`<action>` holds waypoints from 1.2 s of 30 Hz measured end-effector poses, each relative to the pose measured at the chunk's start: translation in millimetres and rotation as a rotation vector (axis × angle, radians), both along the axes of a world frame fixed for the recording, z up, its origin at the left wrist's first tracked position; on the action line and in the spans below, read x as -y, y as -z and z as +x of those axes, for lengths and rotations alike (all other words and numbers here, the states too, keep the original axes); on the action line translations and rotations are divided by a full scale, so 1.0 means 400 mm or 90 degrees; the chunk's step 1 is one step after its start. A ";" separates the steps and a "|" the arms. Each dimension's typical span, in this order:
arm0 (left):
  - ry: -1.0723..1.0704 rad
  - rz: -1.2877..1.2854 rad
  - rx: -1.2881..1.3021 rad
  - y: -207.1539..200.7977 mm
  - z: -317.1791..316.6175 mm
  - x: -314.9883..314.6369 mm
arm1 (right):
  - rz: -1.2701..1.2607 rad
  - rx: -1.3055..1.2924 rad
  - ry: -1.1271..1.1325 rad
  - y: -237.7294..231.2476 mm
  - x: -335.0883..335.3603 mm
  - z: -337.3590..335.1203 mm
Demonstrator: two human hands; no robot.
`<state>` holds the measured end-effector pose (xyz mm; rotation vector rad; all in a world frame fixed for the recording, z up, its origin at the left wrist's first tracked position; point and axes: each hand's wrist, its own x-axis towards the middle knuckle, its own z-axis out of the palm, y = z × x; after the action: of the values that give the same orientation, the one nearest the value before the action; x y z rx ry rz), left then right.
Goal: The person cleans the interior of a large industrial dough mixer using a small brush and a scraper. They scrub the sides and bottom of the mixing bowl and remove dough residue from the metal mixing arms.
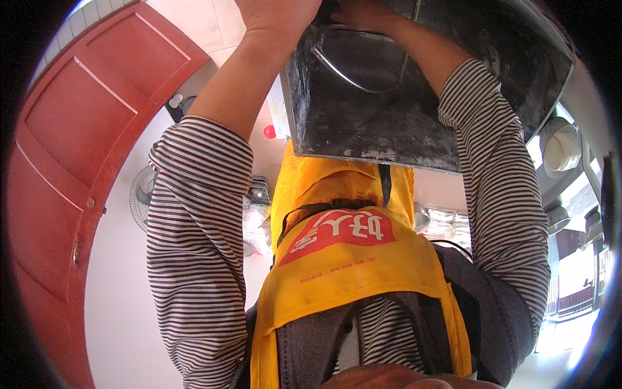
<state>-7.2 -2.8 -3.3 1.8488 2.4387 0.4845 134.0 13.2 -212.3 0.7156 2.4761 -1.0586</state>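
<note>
A large black slab-like surface (pixel 382 126), scuffed and streaked with pale dust, fills the upper middle in front of my yellow apron (pixel 350 285). A curved shiny metal strip (pixel 343 74) shows on it. My left hand (pixel 280 14) is at the top edge of the picture, by the slab's left corner; its fingers are cut off from view. Just right of it, my right hand (pixel 368 15) reaches over the slab's far part, its fingers lost in shadow. Whether either hand grips anything cannot be made out.
A red panelled door (pixel 78 142) stands at the left. Beyond my left arm are a round fan (pixel 141 194) and a small red ball-like thing (pixel 269 131). A pale round container (pixel 562 150) sits at the right, near a bright window (pixel 576 279).
</note>
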 end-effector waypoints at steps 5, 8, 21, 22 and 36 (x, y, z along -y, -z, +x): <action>0.009 -0.013 0.010 0.004 0.010 -0.014 | -0.116 0.063 0.126 0.025 -0.012 -0.015; 0.002 -0.029 0.015 -0.005 0.009 -0.015 | -0.146 0.074 -0.027 0.033 -0.024 -0.029; -0.004 0.004 0.016 0.001 0.004 -0.007 | -0.036 -0.044 -0.025 -0.069 -0.143 0.054; -0.004 0.010 0.018 -0.001 0.003 -0.005 | -0.031 -0.051 -0.033 -0.075 -0.150 0.054; 0.001 0.036 0.046 0.003 0.005 -0.010 | 0.024 -0.136 -0.054 -0.044 -0.131 -0.065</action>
<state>-5.0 1.0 -4.4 1.8213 2.4008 0.6149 108.1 65.6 -194.5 0.5261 2.6866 -1.1109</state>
